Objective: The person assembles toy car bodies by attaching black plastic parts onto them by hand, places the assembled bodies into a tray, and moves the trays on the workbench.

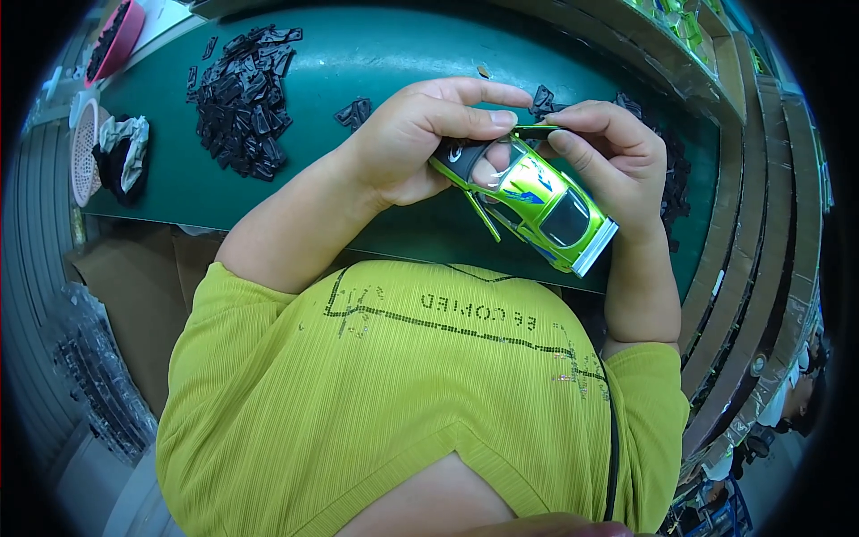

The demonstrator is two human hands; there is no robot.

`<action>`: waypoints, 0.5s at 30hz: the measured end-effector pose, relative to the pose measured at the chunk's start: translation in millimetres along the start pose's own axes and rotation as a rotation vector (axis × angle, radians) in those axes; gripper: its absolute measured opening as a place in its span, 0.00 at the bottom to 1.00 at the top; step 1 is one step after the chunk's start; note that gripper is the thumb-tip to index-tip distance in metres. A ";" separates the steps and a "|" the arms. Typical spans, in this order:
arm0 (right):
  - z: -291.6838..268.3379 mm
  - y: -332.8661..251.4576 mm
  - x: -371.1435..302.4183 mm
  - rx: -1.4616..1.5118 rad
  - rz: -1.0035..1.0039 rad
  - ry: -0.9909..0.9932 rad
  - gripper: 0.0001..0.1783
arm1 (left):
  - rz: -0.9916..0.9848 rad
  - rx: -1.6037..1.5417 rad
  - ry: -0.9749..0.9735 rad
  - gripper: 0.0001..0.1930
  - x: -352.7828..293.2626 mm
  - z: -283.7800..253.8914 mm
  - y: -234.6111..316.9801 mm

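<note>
A bright green toy car (546, 201) with blue markings and a black hood is tilted above the table, its silver-edged rear toward the lower right. My left hand (429, 134) grips it by the front end, thumb on top and index finger stretched out. Skin of a finger shows through the windshield. One door (483, 215) stands out from the near side. On the far side, my right hand (617, 152) pinches another swung-out door (537, 132) with a dark inner face between thumb and fingers. Whether a separate black part sits against that door, I cannot make out.
Black plastic parts lie in a large heap (246, 103) on the green table (385, 49), with a few more (354, 114) near my left wrist. Others lie beyond my right hand. A pink bowl (121, 40) and a round basket (87, 152) stand left. Cardboard trays (747, 224) line the right.
</note>
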State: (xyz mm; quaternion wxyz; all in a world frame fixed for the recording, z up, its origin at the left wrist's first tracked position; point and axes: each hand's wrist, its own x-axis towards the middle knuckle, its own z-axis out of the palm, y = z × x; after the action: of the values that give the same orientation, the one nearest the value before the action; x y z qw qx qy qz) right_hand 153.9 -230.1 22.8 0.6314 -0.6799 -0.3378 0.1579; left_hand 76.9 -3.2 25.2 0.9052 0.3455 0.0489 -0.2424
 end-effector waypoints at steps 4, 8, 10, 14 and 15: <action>0.8 -1.8 -0.6 -0.026 -0.049 0.007 0.08 | -0.008 0.029 0.005 0.23 0.5 -1.0 0.9; 2.6 -1.8 -2.1 0.029 -0.020 0.049 0.07 | -0.011 0.021 0.001 0.24 -0.9 1.2 3.0; 2.8 -2.6 -1.3 0.026 -0.022 0.046 0.06 | -0.010 0.033 0.004 0.24 -1.3 2.1 4.1; 0.2 -3.2 -1.1 -0.095 -0.120 0.009 0.05 | -0.018 0.032 0.025 0.25 -2.9 4.0 4.3; -0.5 -4.0 -2.7 -0.093 -0.120 0.007 0.05 | -0.018 0.050 0.030 0.25 -3.3 4.4 3.2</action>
State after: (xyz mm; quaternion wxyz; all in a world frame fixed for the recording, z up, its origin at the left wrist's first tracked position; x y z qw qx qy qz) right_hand 151.3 -232.3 26.2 0.6084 -0.6878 -0.3827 0.1016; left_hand 75.2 -2.7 31.4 0.8933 0.3711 0.0595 -0.2466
